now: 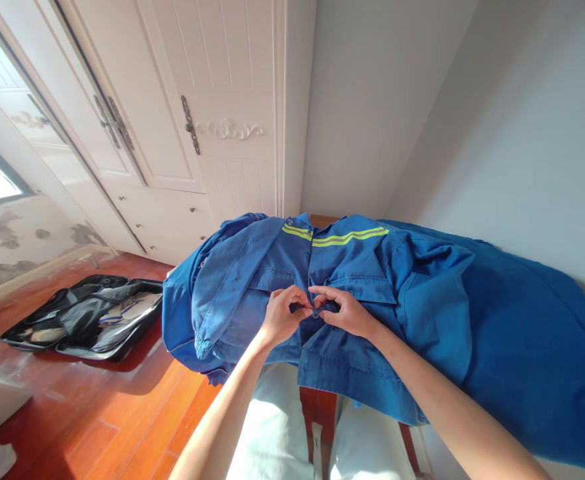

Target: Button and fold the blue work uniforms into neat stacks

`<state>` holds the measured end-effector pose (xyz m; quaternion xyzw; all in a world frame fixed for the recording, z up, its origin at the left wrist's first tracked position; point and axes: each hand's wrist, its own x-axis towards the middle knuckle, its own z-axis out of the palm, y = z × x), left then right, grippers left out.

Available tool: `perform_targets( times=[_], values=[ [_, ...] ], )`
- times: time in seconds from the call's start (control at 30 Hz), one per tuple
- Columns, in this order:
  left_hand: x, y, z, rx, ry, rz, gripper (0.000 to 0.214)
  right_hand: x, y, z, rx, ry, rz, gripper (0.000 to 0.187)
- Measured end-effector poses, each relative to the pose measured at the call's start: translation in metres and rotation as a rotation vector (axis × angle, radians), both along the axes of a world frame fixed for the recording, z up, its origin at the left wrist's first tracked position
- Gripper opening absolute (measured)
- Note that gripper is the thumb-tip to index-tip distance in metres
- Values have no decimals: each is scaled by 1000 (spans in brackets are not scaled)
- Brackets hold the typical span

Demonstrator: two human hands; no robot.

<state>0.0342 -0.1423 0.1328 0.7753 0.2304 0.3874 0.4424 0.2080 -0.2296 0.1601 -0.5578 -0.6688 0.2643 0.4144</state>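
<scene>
A bright blue cotton work jacket [252, 280] with 2 yellow-green reflective stripes [349, 236] across the chest lies front-up over what seems to be a small wooden table [322, 219]. Its hem hangs over the near edge toward the person's pale trousers. More blue cloth [522, 333] spreads to the right edge. The left hand [279, 317] and right hand [347, 312] meet at the jacket's front opening, fingers curled and nearly closed. Each pinches 1 side of the placket around a small dark button [316, 313]. The step in hand looks like working that button at its hole. It calls for a firm pinch on both edges and the cloth kept flat. A tiny mark near the collar is too small to read, and no other writing shows. On the red-brown wooden floor [122, 413] to the left lies an open black bag [87, 320], below a white panelled wardrobe [212, 80].
</scene>
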Motion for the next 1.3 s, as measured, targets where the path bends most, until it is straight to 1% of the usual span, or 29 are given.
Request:
perform_targets(
  times=[0.17,0.27,0.3,0.37,0.43,0.53,0.6,0.67,0.73,0.8,0.87,0.93,1.0,1.07,1.13,1.17,1.23,1.3],
  values=[
    [4,-8,1,35,1,10,18,1,1,-4,64,-26,49,61],
    [2,-10,-1,167,52,84,14,1,0,-4,62,-7,35,60],
    [0,-9,-2,220,71,96,12,1,-1,-4,63,3,23,59],
    [-5,-9,-5,295,91,79,11,2,-1,-4,69,30,-4,54],
    [-13,-9,-9,322,77,37,12,3,-1,-5,61,69,-49,46],
    [-24,-12,-13,335,42,-20,12,1,1,-8,31,98,-178,38],
    [-31,-16,-12,364,57,-54,15,-4,1,-9,43,20,-275,37],
    [-36,-21,-9,394,103,-72,16,-11,1,-6,63,-139,-358,39],
    [-40,-25,-5,410,163,-76,16,-17,3,0,42,-312,-428,46],
    [-43,-29,0,423,219,-88,14,-22,8,10,-48,-437,-454,54],
    [-45,-29,3,439,254,-105,14,-23,14,22,-163,-479,-417,55],
    [-44,-25,6,431,263,-84,16,-21,19,33,-242,-407,-354,51],
    [-41,-19,10,385,276,-18,20,-19,20,42,-296,-212,-343,47],
    [-34,-10,16,340,321,53,23,-16,15,50,-363,15,-375,34],
    [-24,-2,24,349,399,101,27,-14,6,55,-425,153,-416,17],
    [-18,2,28,373,442,123,29,-13,2,57,-444,174,-435,9],
    [-5,9,36,439,517,169,29,-12,-8,59,-469,156,-468,1],
    [7,14,40,535,560,182,24,-12,-16,59,-499,123,-476,5]
  ],
)
